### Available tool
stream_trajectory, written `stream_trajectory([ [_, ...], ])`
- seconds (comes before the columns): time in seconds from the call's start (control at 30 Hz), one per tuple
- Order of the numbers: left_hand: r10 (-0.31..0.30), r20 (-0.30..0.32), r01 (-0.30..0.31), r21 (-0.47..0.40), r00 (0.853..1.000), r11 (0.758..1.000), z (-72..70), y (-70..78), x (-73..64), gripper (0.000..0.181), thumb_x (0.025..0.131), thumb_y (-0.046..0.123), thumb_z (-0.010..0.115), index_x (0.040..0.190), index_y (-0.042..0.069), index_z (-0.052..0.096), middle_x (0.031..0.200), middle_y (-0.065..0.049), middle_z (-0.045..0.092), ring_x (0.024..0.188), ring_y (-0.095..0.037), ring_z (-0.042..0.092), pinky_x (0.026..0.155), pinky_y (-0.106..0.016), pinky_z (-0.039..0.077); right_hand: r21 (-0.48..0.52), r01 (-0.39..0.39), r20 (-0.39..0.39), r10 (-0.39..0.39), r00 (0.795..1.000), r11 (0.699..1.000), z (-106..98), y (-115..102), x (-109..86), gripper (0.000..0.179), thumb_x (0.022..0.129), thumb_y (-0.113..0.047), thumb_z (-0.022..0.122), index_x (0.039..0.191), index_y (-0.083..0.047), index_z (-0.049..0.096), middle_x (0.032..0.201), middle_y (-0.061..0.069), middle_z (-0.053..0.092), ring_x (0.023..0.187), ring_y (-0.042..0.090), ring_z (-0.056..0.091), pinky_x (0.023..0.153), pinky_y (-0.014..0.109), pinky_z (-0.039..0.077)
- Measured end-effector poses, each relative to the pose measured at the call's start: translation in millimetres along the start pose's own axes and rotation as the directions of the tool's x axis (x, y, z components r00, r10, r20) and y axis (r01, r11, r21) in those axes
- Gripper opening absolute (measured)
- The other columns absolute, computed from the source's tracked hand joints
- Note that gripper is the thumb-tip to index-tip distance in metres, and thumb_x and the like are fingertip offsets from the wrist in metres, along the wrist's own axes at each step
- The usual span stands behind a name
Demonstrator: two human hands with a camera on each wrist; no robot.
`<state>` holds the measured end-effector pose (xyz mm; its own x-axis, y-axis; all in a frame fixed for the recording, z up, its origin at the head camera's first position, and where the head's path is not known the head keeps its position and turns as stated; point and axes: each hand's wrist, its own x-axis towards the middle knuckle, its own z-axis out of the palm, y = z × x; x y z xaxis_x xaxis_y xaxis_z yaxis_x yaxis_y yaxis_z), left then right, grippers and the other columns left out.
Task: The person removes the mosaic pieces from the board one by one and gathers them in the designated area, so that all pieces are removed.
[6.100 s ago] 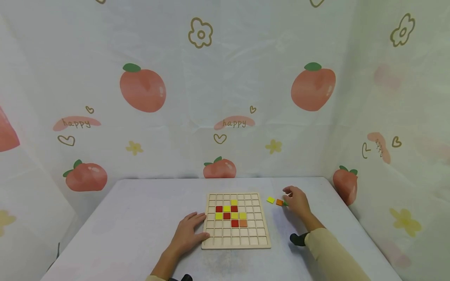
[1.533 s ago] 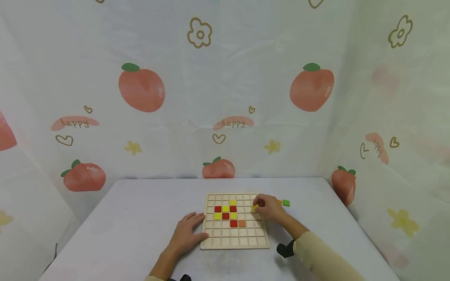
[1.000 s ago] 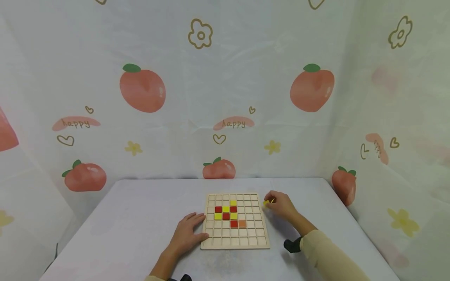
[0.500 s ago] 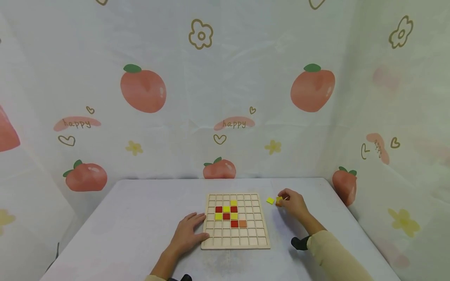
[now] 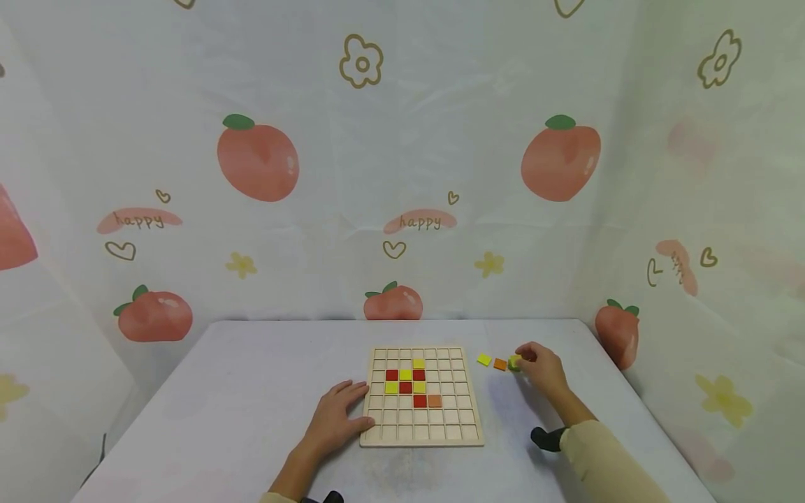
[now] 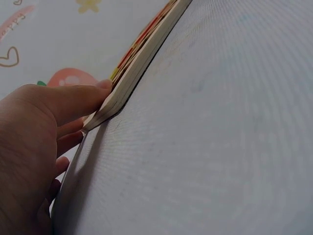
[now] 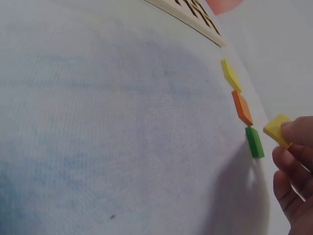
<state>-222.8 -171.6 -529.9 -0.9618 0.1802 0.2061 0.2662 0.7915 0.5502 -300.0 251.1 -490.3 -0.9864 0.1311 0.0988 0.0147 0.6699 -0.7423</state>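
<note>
Held between the thumb and fingers of my right hand [image 5: 544, 368] is a square yellow tile [image 7: 278, 130]. It is raised close over a green tile [image 7: 254, 142] at the end of a short row. An orange tile [image 5: 499, 364] and another yellow tile [image 5: 483, 359] make up the rest of that row, right of a wooden grid board [image 5: 449, 431]. Red, yellow and orange tiles lie in several cells near the board's middle. My left hand [image 5: 335, 419] rests along the board's left edge, its thumb [image 6: 80, 102] on the rim and fingers extended.
The board lies flat on a white-covered table [image 5: 251, 363]. A pale curtain [image 5: 327, 279] printed with peaches stands behind and on both sides. Black wrist mounts show by the right wrist [image 5: 547, 439] and at the bottom edge.
A yellow tile has left its cell right of the board's middle. My right hand has carried it rightward past the yellow and orange tiles to the green one. The left hand stays put.
</note>
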Motion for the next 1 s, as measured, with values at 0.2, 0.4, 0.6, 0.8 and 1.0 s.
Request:
stream_trajectory([
  [0.2, -0.016, 0.008, 0.016, -0.005, 1.000, 1.000, 0.3, 0.5, -0.4, 0.066, 0.077, 0.047, 0.074, 0.133, 0.013, 0.061, 0.135, -0.001, 0.058, 0.134, -0.032, 0.039, 0.105, -0.061, 0.030, 0.025, -0.043, -0.015, 0.044, 0.999, 0.999, -4, 12, -1.5, 0.019, 0.090, -0.003, 0.063, 0.108, 0.002, 0.062, 0.103, 0.018, 0.062, 0.093, 0.030, 0.056, 0.078, 0.040, 0.051],
  [0.4, -0.009, 0.003, 0.009, -0.002, 1.000, 1.000, -0.4, 0.5, -0.6, 0.067, 0.077, 0.047, 0.075, 0.133, 0.012, 0.061, 0.135, -0.002, 0.058, 0.134, -0.032, 0.039, 0.105, -0.061, 0.030, 0.023, -0.067, -0.018, 0.067, 0.998, 0.998, -8, 19, -4.5, 0.020, 0.092, -0.003, 0.061, 0.110, 0.005, 0.061, 0.104, 0.020, 0.062, 0.093, 0.032, 0.056, 0.075, 0.039, 0.052],
  [0.6, -0.010, -0.005, 0.010, -0.009, 1.000, 1.000, -0.7, 1.2, -0.5, 0.067, 0.077, 0.047, 0.075, 0.132, 0.012, 0.062, 0.135, -0.001, 0.058, 0.133, -0.032, 0.040, 0.105, -0.060, 0.030, -0.002, -0.053, -0.042, 0.053, 0.998, 0.999, -8, 21, -5.0, 0.019, 0.090, -0.001, 0.061, 0.108, 0.007, 0.063, 0.100, 0.020, 0.064, 0.091, 0.032, 0.057, 0.074, 0.039, 0.051],
  [0.8, -0.002, 0.005, 0.002, -0.017, 1.000, 1.000, -1.1, 0.9, 0.0, 0.067, 0.077, 0.047, 0.074, 0.132, 0.011, 0.062, 0.135, -0.003, 0.058, 0.133, -0.033, 0.040, 0.105, -0.061, 0.029, 0.004, -0.077, -0.048, 0.077, 0.996, 0.997, -8, 24, -4.3, 0.019, 0.091, 0.000, 0.058, 0.109, 0.007, 0.063, 0.102, 0.021, 0.064, 0.094, 0.033, 0.057, 0.081, 0.045, 0.050],
  [1.0, -0.029, 0.012, 0.029, -0.012, 1.000, 1.000, -0.5, 2.1, 0.3, 0.067, 0.077, 0.048, 0.074, 0.133, 0.013, 0.061, 0.136, -0.001, 0.058, 0.134, -0.031, 0.039, 0.105, -0.061, 0.029, 0.024, -0.086, -0.051, 0.087, 0.995, 0.996, -8, 25, -3.8, 0.018, 0.092, 0.000, 0.057, 0.108, 0.006, 0.062, 0.104, 0.022, 0.063, 0.096, 0.034, 0.055, 0.084, 0.046, 0.049],
])
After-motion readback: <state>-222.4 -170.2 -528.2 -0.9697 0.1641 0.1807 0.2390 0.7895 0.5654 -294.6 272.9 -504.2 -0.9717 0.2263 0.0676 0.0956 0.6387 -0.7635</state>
